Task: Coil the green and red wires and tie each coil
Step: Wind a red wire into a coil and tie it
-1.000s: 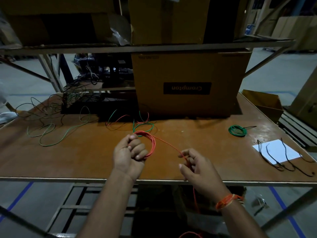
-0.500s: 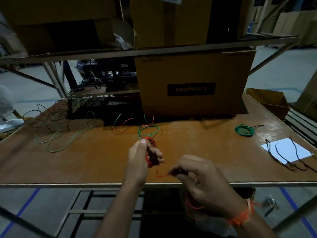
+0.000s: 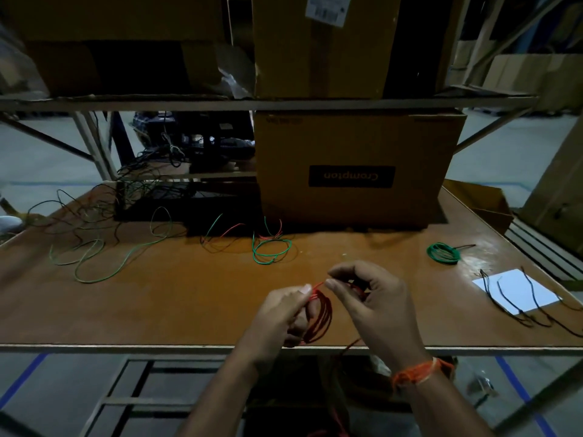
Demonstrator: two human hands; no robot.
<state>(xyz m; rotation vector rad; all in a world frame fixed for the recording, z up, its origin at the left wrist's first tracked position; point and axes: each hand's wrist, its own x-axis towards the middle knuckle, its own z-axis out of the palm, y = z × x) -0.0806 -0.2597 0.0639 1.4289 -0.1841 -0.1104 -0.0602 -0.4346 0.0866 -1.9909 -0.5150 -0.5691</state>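
Observation:
My left hand (image 3: 284,316) grips a small coil of red wire (image 3: 321,320) just above the table's front edge. My right hand (image 3: 372,307) is right beside it and pinches the red wire at the coil's top between thumb and forefinger. The wire's loose tail (image 3: 350,345) drops below the table edge under my right wrist. A finished green coil (image 3: 443,253) lies on the table at the right. Loose green wire (image 3: 104,263) sprawls at the left, and a green loop with red ends (image 3: 271,247) lies in the middle.
A large cardboard box (image 3: 356,171) stands at the back of the brown table (image 3: 176,298). White paper (image 3: 517,294) with black wires on it lies at the right edge. A dark tangle of wires (image 3: 135,190) sits back left. A shelf (image 3: 252,104) with boxes runs overhead.
My right hand came up from the table edge to the coil's top, laying another turn of red wire onto the coil. My left hand kept its grip on the coil.

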